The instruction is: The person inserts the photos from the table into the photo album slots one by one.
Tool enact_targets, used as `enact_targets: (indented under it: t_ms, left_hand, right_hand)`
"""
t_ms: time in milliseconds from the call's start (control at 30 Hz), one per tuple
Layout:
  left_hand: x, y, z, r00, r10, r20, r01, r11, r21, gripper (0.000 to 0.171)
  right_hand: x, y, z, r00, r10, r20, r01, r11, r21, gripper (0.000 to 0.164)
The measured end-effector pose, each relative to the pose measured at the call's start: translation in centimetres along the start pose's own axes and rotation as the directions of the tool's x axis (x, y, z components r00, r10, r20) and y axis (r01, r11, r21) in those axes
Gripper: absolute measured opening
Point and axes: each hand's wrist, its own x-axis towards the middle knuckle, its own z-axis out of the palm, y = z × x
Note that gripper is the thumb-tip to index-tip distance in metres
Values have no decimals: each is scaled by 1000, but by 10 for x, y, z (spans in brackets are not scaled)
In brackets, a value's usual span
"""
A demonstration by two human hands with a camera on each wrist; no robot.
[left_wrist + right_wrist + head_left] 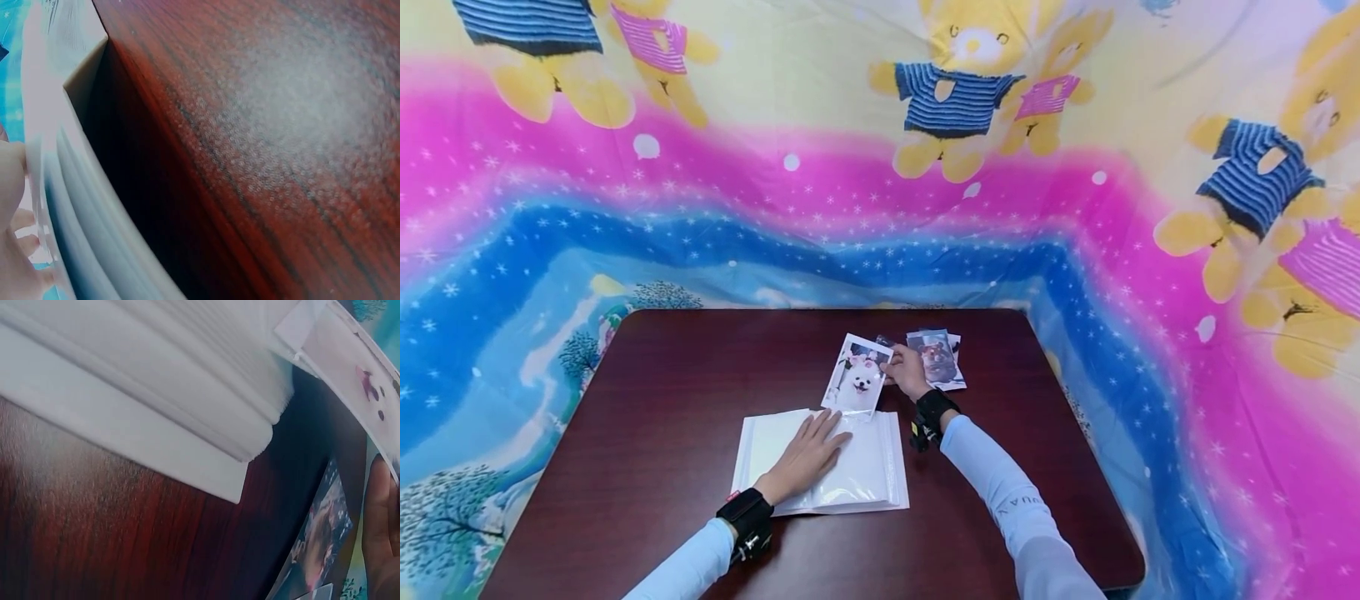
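An open photo album (868,475) with white pages and clear sleeves lies on the table. My left hand (805,458) rests on its pages with the fingers extended. With my right hand (907,372) I pinch the right edge of a photo (859,382) of a white fluffy dog. The lower end of that photo meets the top of the album's right page; I cannot tell whether it sits inside the sleeve. In the right wrist view, the photo (353,378) slants up from the thick stack of album pages (156,375), thumb (377,500) at its edge.
Several loose photos (934,358) lie overlapping just right of my right hand, the top one showing a brown animal. The dark red-brown wooden table (670,392) has rounded corners. A printed cloth (820,208) with bears hangs behind and beside it.
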Motion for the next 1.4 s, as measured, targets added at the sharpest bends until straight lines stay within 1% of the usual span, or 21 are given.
enact_targets:
  t_ms: [67,133,233,333,400,467,600,700,800,867,967,1100,1233,1333,1400]
  left_hand:
    - [0,0,0,1000,6,-4,-6,1000,4,31]
    - [0,0,-1,1000,6,5,-6,1000,3,31]
    - [-1,0,-1,1000,-2,29,1,1000,11,32]
    - [-1,-1,-1,999,-12,45,12,1000,17,32]
    - [-1,-1,0,999,-15,46,15,1000,12,33]
    - [-2,-1,0,999,-15,45,15,1000,-3,33]
    - [-2,-1,1,999,-19,32,20,999,-45,34]
    - [-2,-2,3,999,-27,22,28,998,-56,33]
    - [-3,-3,4,1000,-25,10,25,998,-55,34]
    - [-3,-3,4,1000,-18,0,18,998,-63,34]
    - [-2,-3,4,1000,-13,-11,12,997,-75,35]
    - [-1,-3,3,1000,-17,4,17,997,-77,36]
    - [-2,-3,2,1000,-16,16,17,998,-66,35]
    - [-2,-3,0,1000,-17,26,18,998,-57,35]
    - [-2,-2,0,999,-20,32,22,998,-59,35]
  right_hand:
    - [1,0,1,1000,-30,7,30,999,-24,40]
    - [2,1,2,996,-83,29,85,995,-45,44]
    - [4,1,3,983,-169,78,176,980,-89,52]
    - [7,0,3,966,-227,120,243,960,-136,50]
    - [8,-1,3,961,-240,139,260,954,-150,48]
    - [9,-1,2,962,-237,136,257,953,-158,47]
    - [8,-1,2,977,-178,116,192,973,-124,48]
    - [6,2,2,985,-106,138,117,990,-77,50]
    - [5,7,1,983,-70,167,81,995,-60,51]
    - [5,10,1,984,-79,161,89,994,-59,51]
    - [7,10,-1,979,-134,150,145,987,-63,49]
    - [11,3,-1,967,-192,169,213,969,-123,47]
    - [14,0,0,961,-192,197,231,952,-199,48]
    - [14,-1,0,956,-186,227,233,951,-201,49]
    - [13,-2,1,954,-170,245,219,958,-187,48]
